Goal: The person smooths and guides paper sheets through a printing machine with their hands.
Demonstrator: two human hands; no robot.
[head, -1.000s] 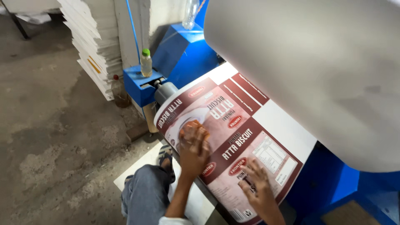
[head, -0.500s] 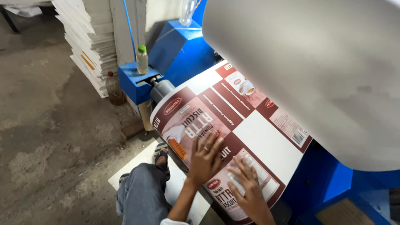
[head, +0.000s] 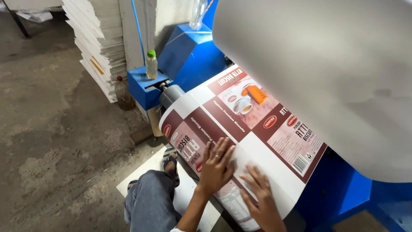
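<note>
Printed sheet (head: 240, 129) lengthwise toward upper right, both hands' fingers (head: 216, 152) spread flat.

The printed sheet (head: 240, 129) under my hands is a wide, glossy web of packaging film, curved over a roller. Its pattern alternates maroon panels, plain white bands and pale picture blocks; one block shows a cup and an orange shape, another a barcode. The sheet runs diagonally from the upper right, where it disappears beneath a large grey-white roll, down to the lower left, where it wraps round the roller edge. Its surface lies smooth and taut.
</note>
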